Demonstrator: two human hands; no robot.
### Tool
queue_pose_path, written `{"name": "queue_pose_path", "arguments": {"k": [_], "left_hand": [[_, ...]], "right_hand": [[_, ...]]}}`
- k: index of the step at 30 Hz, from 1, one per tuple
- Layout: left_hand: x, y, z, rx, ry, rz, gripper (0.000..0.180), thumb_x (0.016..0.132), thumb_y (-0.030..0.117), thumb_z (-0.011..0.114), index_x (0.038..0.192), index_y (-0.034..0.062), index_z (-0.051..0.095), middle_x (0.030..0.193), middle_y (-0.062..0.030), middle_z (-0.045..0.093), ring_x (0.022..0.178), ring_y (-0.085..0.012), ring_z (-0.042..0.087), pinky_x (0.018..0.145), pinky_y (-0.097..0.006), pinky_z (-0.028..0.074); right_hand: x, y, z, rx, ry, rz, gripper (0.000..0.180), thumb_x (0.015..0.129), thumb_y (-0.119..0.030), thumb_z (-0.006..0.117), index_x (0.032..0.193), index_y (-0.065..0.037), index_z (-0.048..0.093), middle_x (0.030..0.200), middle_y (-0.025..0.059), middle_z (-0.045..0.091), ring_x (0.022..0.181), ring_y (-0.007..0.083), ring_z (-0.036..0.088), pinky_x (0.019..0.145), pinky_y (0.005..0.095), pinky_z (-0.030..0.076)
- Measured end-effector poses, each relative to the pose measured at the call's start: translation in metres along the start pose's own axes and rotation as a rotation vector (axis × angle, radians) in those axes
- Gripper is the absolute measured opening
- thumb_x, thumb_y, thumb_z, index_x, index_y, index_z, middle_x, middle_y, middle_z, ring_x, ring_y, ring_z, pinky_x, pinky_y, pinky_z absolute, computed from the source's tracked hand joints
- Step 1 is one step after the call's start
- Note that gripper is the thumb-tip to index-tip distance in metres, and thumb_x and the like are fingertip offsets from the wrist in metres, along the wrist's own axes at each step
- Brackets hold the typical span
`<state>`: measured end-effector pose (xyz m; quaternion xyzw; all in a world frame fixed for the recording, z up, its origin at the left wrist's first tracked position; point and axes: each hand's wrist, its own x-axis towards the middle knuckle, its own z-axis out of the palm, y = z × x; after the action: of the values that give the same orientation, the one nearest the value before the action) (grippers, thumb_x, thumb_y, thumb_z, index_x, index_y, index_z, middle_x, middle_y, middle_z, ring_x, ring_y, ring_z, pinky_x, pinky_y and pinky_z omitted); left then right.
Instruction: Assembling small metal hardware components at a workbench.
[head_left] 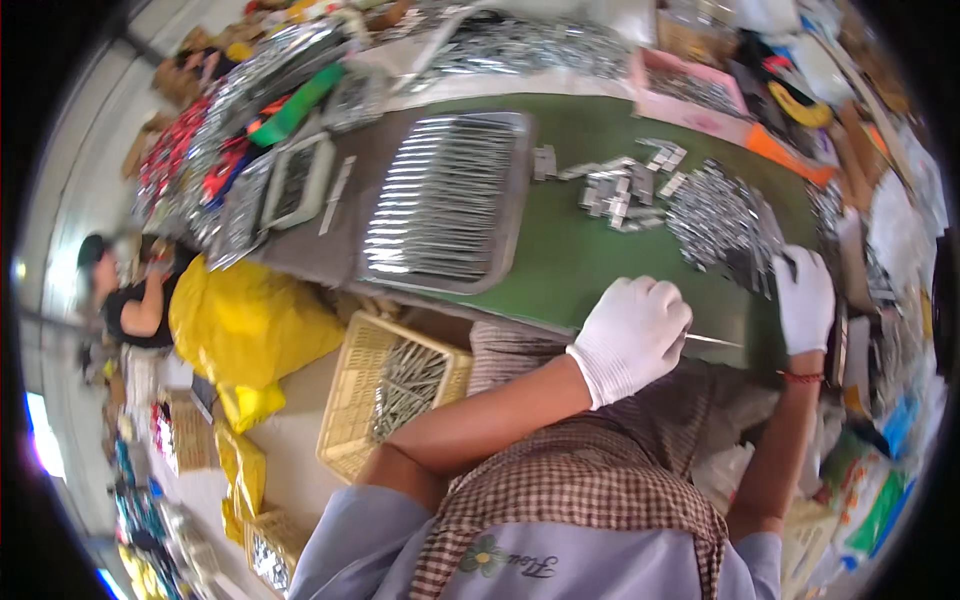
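My gloved left hand (632, 338) pinches a thin metal blade (712, 341) over the green table (560, 260) edge (stiff, light, probably slippery, so I grip its near end), right hand (804, 298) curled into the metal pile (722, 225).

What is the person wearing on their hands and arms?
Both hands wear white knitted gloves with ribbed cuffs: the left hand and the right hand. The forearms are bare below short, pale blue-grey sleeves. A thin red string bracelet circles the right wrist, just below the glove.
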<state>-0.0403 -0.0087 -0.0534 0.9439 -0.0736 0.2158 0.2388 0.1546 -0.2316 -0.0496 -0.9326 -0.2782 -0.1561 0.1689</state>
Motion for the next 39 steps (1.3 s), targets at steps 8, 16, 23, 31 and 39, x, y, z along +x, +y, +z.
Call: {"name": "queue_pose_path", "arguments": {"k": [8, 16, 23, 31, 39], "left_hand": [[0.023, -0.176, -0.169, 0.421, 0.045, -0.410, 0.019, 0.097, 0.020, 0.055, 0.109, 0.0080, 0.064, 0.103, -0.0175, 0.069, 0.101, -0.0377, 0.066, 0.088, -0.047, 0.052], [0.021, -0.265, -0.182, 0.371, -0.147, -0.432, 0.021, 0.096, 0.020, 0.060, 0.110, 0.0077, 0.069, 0.109, -0.0158, 0.069, 0.106, -0.0369, 0.064, 0.094, -0.043, 0.050], [0.020, -0.257, -0.170, 0.375, -0.032, -0.561, 0.028, 0.092, 0.030, 0.062, 0.103, 0.0075, 0.074, 0.106, -0.0179, 0.071, 0.102, -0.0370, 0.066, 0.092, -0.044, 0.051], [0.046, -0.192, -0.142, 0.561, -0.016, -0.256, 0.021, 0.090, 0.027, 0.059, 0.100, 0.0135, 0.072, 0.102, -0.0112, 0.069, 0.097, -0.0331, 0.067, 0.088, -0.047, 0.054], [0.082, -0.186, -0.140, 0.320, 0.147, -0.201, 0.029, 0.093, 0.030, 0.053, 0.096, 0.0054, 0.069, 0.098, -0.0200, 0.069, 0.102, -0.0393, 0.065, 0.093, -0.049, 0.051]], "right_hand": [[0.019, 0.023, 0.018, 0.000, -0.105, 0.002, 0.017, 0.088, -0.013, 0.070, 0.096, -0.003, 0.059, 0.094, 0.0162, 0.063, 0.090, 0.0377, 0.063, 0.081, 0.0465, 0.049], [0.013, 0.020, 0.016, 0.026, 0.021, 0.074, 0.015, 0.092, -0.014, 0.064, 0.098, -0.002, 0.059, 0.094, 0.0188, 0.063, 0.090, 0.0387, 0.062, 0.082, 0.0447, 0.049], [-0.015, 0.007, -0.017, 0.299, 0.258, 0.230, 0.018, 0.102, -0.013, 0.058, 0.114, 0.001, 0.061, 0.107, 0.0095, 0.067, 0.098, 0.0184, 0.063, 0.093, 0.0319, 0.049], [-0.063, -0.055, -0.037, 0.595, 0.208, 0.167, 0.012, 0.103, -0.005, 0.051, 0.112, 0.000, 0.057, 0.102, 0.0043, 0.057, 0.087, 0.0138, 0.055, 0.084, 0.0271, 0.046], [-0.097, -0.053, 0.006, 0.574, 0.273, 0.192, 0.015, 0.101, -0.004, 0.054, 0.112, 0.004, 0.060, 0.107, 0.0116, 0.064, 0.097, 0.0215, 0.059, 0.093, 0.0319, 0.048]]}}
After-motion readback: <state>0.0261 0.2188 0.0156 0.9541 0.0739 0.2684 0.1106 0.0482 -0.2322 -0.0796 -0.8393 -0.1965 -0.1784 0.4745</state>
